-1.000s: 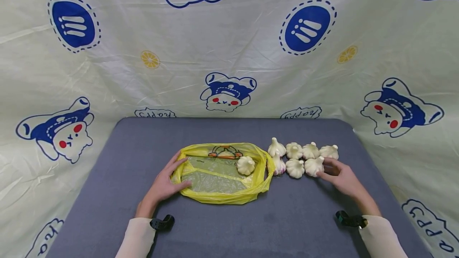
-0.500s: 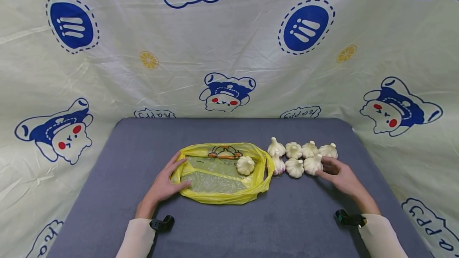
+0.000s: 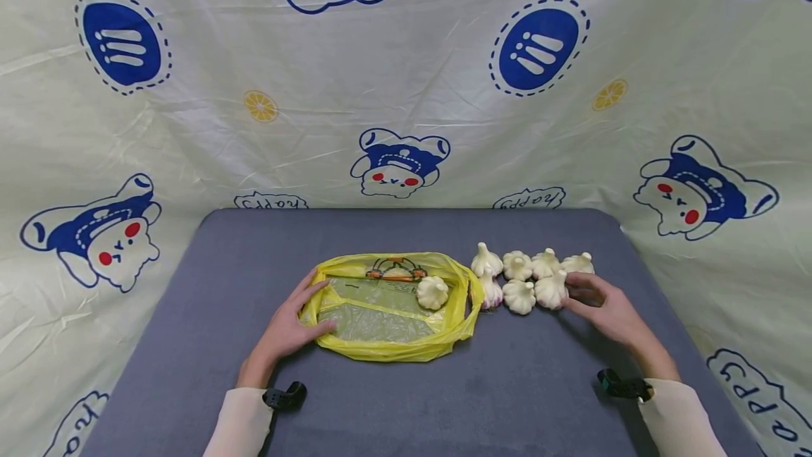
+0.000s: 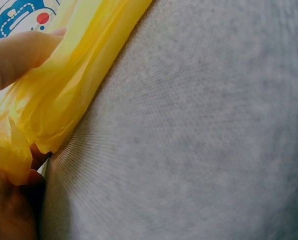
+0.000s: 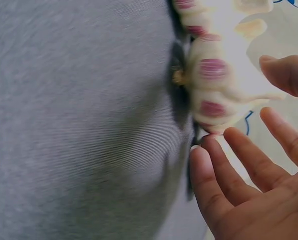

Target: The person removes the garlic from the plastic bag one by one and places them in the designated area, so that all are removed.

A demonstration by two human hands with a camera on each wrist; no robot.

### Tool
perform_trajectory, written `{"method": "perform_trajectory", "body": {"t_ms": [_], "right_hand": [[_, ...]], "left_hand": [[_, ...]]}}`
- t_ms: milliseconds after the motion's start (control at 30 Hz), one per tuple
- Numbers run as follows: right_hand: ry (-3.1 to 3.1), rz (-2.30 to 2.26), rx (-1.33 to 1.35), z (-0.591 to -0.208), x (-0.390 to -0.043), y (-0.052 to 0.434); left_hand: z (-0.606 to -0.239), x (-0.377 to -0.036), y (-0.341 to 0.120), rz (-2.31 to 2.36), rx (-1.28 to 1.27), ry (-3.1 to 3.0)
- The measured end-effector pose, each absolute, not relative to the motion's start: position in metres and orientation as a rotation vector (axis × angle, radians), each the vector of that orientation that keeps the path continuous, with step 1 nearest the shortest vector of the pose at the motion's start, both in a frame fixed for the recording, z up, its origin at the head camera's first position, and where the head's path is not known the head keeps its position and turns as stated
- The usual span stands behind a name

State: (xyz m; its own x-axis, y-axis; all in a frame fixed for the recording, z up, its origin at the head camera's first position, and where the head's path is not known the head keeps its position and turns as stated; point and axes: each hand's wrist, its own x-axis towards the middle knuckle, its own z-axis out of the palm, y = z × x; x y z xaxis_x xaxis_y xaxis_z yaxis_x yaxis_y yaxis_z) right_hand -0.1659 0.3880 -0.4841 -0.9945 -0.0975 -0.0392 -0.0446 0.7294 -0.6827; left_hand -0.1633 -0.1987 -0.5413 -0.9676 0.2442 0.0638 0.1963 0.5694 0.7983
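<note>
- Nearest the viewer, low in the head view, two pale sleeves with dark wrist mounts reach onto a grey-blue surface.
- The left hand, lower left of centre, lies on the left edge of a yellow plastic bag; the left wrist view shows the thumb and fingers pinching the yellow film.
- The right hand, lower right of centre, has its fingers spread and loosely bent beside the nearest loose garlic bulb. The fingertips are at the bulb, but the hand has not closed on it.
- One garlic bulb in the bag sits near the bag's right side, at frame centre.
- A cluster of seven loose garlic bulbs lies just right of the bag, touching each other in two rows.
- Judged from this layout, the bagging has barely begun: one bulb is inside, seven remain outside.
- The bag carries an orange printed emblem at its far edge; its wording is too small to read.
- Farthest back, a cream cartoon-bear cloth hangs behind. The word "happy" is printed on it, appearing upside down.
</note>
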Motion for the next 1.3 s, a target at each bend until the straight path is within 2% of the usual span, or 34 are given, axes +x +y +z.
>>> {"method": "perform_trajectory", "body": {"t_ms": [800,1300], "right_hand": [[2.838,-1.162,-0.282,-0.43,-0.164,0.354],[2.749,-1.23,-0.498,-0.426,-0.17,0.315]], "left_hand": [[-0.541,-0.163,-0.2,1.395,0.4,2.734],[-0.542,-0.164,-0.199,1.372,0.399,2.738]]}}
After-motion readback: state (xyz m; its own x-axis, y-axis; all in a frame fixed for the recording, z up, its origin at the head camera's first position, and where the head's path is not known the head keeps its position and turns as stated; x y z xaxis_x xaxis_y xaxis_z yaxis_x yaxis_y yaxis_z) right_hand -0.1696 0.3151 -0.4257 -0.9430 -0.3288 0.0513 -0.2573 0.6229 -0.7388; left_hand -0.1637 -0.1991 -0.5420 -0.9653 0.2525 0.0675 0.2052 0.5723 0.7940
